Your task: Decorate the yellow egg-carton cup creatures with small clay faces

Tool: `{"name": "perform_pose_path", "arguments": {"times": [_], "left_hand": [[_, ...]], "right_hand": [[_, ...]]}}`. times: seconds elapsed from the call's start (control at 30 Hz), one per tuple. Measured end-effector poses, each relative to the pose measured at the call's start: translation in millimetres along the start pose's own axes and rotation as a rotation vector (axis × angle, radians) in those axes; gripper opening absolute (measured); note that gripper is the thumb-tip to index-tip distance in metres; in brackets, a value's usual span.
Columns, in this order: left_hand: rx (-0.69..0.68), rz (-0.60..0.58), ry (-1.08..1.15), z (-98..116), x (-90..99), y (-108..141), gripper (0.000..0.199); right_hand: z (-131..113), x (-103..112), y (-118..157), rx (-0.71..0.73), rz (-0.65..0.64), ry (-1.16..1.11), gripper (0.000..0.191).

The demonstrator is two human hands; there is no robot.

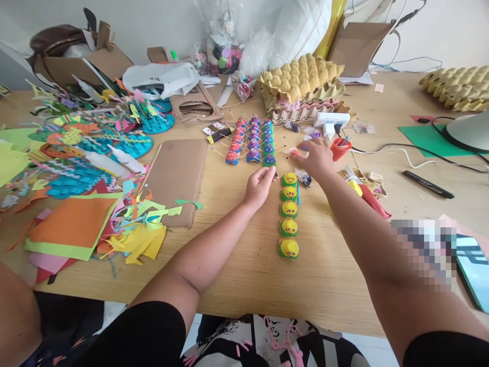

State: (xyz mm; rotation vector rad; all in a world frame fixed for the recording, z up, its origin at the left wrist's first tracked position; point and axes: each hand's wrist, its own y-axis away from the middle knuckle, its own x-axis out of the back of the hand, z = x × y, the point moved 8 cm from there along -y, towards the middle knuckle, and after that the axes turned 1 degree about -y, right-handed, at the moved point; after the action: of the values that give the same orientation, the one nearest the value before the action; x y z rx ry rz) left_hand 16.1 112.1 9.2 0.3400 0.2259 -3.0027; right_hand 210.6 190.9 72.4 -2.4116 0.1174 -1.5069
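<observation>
My left hand [260,186] is closed in a pinch at the near end of a green and purple egg-carton caterpillar [269,148]. A small dark bit shows at its fingertips, too small to name. Just right of that hand lies a yellow and green egg-carton caterpillar [289,210] with smiling faces drawn on its bumps. My right hand [316,157] reaches over the table with fingers apart, beside a small pinkish-red piece [293,152] and left of a red cup [340,148]. A purple caterpillar [253,142] and a red and blue one [235,142] stand alongside, with pins sticking out.
Egg trays [301,79] are stacked behind, near a white power strip [331,120]. To the left lie brown cardboard [175,178], glue bottles [107,163] and coloured paper [72,224]. A black marker [428,184] and a phone [471,270] are on the right.
</observation>
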Motion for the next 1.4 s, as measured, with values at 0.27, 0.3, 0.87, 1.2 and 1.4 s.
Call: {"name": "perform_pose_path", "arguments": {"times": [0.27,0.3,0.87,1.2,1.4], "left_hand": [[-0.020,0.000,0.013,-2.3,0.4,-3.5,0.053],[-0.021,0.002,0.020,-2.0,0.5,-3.5,0.054],[0.025,0.023,-0.004,-3.2,2.2,-1.6,0.047],[0.029,0.034,0.027,-2.8,2.4,-1.0,0.044],[0.130,-0.017,0.195,-6.6,-1.6,-2.1,0.017]], "right_hand": [[-0.4,-34.9,-47.7,-0.008,-0.268,0.240,0.045],[0.5,-37.0,-49.3,-0.011,-0.276,0.225,0.039],[31.4,-13.3,-6.5,-0.425,-0.028,-1.238,0.040],[5.3,11.2,16.3,-0.257,-0.057,-1.144,0.015],[-20.7,9.3,29.9,-0.159,-0.121,-1.223,0.034]]}}
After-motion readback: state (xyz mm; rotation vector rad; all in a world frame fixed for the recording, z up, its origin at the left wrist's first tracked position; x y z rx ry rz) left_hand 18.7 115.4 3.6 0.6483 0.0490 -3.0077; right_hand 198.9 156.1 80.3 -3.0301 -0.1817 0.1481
